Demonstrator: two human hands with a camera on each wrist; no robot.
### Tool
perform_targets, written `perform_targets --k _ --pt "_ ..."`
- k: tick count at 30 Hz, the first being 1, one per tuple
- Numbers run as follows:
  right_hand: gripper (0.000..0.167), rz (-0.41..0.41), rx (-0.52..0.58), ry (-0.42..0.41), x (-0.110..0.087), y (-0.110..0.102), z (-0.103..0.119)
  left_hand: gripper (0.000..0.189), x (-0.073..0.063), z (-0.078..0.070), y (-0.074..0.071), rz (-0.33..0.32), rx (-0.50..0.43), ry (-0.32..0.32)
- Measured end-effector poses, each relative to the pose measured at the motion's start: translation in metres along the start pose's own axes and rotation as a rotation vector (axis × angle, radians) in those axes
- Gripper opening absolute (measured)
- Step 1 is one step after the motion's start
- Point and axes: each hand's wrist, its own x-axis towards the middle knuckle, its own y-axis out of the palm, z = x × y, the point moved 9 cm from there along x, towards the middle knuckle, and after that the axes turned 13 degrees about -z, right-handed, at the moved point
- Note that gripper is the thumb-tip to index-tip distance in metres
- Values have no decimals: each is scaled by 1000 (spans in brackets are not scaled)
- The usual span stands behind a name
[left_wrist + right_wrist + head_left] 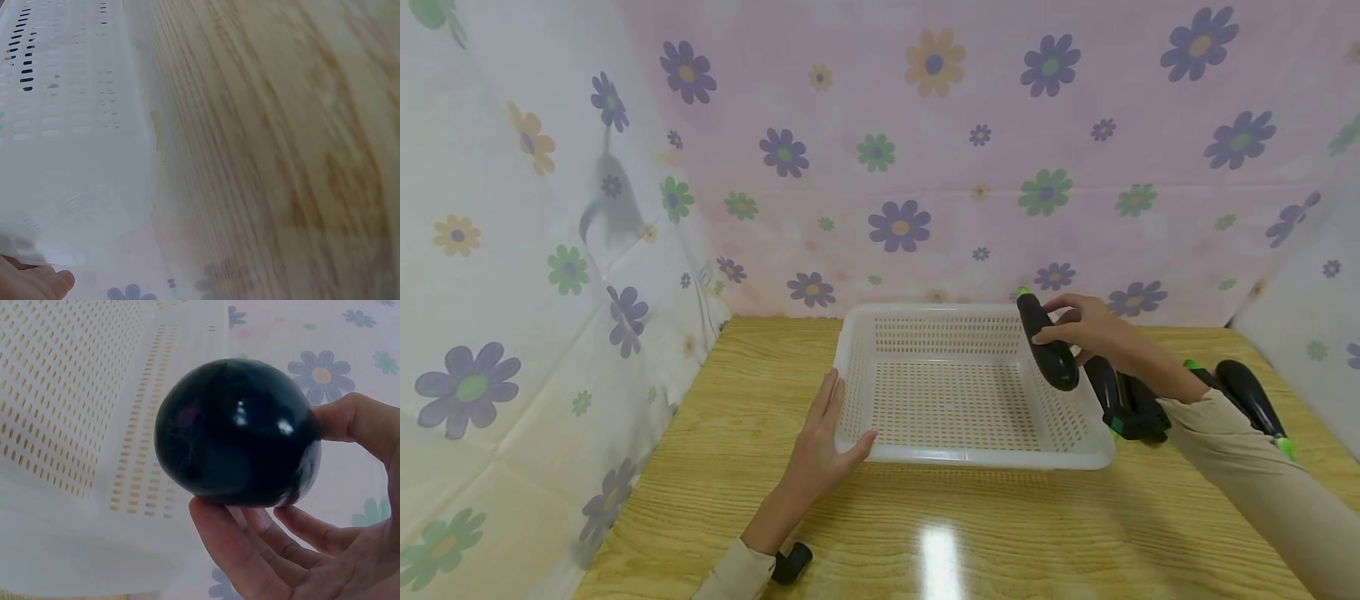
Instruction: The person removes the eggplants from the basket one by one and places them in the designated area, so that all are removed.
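Observation:
A dark purple-black eggplant (pixel 1047 343) with a green stem tip is held by my right hand (pixel 1086 325), above the right side of a white perforated plastic basket (pixel 970 457). Thumb and fingertips grip the eggplant from opposite sides; the right wrist view shows its rounded, glossy end (pixel 237 434). My left hand (pixel 822 446) rests at the basket's front left corner, fingers extended along the outer left wall and thumb over the front rim. Only its fingertips (pixel 47 282) appear in the left wrist view, against the basket wall (pixel 75 175). The basket's floor shows no items on it.
More eggplants lie on the wooden table (pixel 760 375) right of the basket, one (pixel 1255 396) beyond the right forearm and another (pixel 1103 383) partly hidden by the wrist. Black camera mounts (pixel 1138 421) sit on both wrists. Flowered cloth (pixel 850 167) encloses the table's back and sides.

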Motion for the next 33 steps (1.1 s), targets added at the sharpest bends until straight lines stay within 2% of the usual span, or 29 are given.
perform_targets --k 7,14,23,33 --pt "75 4 -20 13 -4 -10 -8 86 0 1 0 -7 0 9" --pt "74 -26 -23 39 -10 -21 -21 86 -1 1 0 -3 -1 0" --pt "72 -53 -63 23 -16 -34 -29 84 -1 -1 0 -9 0 14" --pt "75 -64 -72 46 -19 -44 -44 83 -1 -2 1 -7 2 13"
